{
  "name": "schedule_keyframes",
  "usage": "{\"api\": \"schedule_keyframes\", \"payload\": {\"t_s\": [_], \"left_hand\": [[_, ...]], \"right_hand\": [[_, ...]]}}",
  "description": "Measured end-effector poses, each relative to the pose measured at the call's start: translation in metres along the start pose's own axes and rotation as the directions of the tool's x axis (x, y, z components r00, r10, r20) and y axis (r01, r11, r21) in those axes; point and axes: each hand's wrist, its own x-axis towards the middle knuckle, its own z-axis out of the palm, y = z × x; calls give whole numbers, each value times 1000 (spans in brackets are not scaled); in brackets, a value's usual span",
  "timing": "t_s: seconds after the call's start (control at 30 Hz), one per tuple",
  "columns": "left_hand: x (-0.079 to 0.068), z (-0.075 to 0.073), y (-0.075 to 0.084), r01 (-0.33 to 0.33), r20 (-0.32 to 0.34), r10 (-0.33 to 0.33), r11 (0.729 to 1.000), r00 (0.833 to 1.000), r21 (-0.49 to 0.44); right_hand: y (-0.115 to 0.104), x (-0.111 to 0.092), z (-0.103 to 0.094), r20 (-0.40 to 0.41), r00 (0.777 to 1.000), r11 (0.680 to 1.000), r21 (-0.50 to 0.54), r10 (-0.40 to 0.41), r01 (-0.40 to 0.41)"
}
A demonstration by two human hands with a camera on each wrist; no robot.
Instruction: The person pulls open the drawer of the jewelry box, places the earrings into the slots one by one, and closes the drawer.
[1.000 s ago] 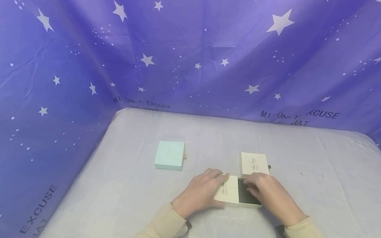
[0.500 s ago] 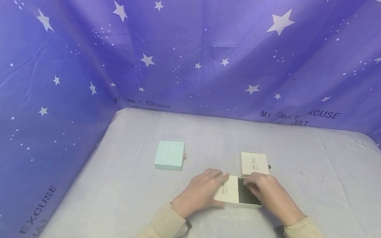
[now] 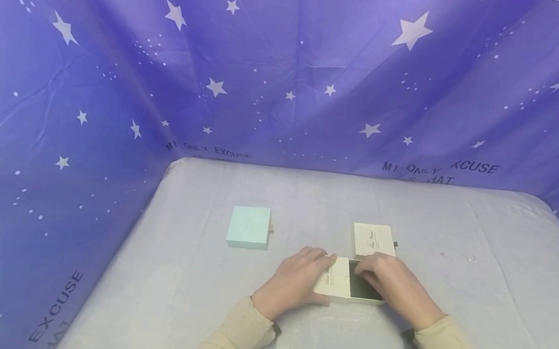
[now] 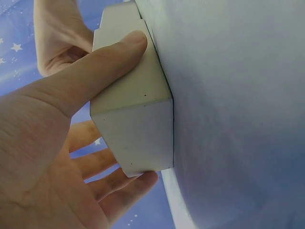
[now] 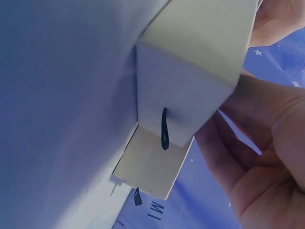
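A cream drawer box (image 3: 338,286) with dark lettering lies flat on the table, its drawer (image 3: 368,289) pulled out to the right and showing a dark lining. My left hand (image 3: 294,281) grips the box's outer sleeve. In the left wrist view the thumb lies along the near side of the box (image 4: 143,133), fingers at the far side. My right hand (image 3: 398,286) reaches over the drawer with bent fingers dipping into it. Its fingertips are hidden, so I cannot tell whether they pinch anything. The right wrist view shows a black ribbon pull (image 5: 165,129) on the drawer's end.
Just behind stands a second cream box (image 3: 372,238) with a black ribbon tab. A mint-green box (image 3: 248,228) with a pinkish tab sits to the left. Several tiny shiny bits (image 3: 472,258) lie at the right on the grey cloth-covered table (image 3: 307,200). Purple star-printed curtains surround it.
The right hand's fingers have shifted very slightly inside the drawer. The left hand and the boxes stay where they were.
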Motion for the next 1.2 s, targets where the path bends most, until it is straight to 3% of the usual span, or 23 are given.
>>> {"api": "schedule_keyframes", "payload": {"t_s": [0.43,0.7,0.97,1.2], "left_hand": [[1,-1,2,17,18,-17,1000,1000,-7],[1,-2,3,24,25,-24,1000,999,-15],[1,0,2,23,22,-22,1000,1000,-20],[0,-1,2,20,20,-20,1000,1000,-16]], "right_hand": [[7,-1,-11,8,1000,1000,-15,15,-15],[18,-10,-31,23,994,994,15,111,-112],[38,-22,-51,-5,981,981,-11,191,-192],[62,-35,-65,-69,979,979,-48,194,-197]]}}
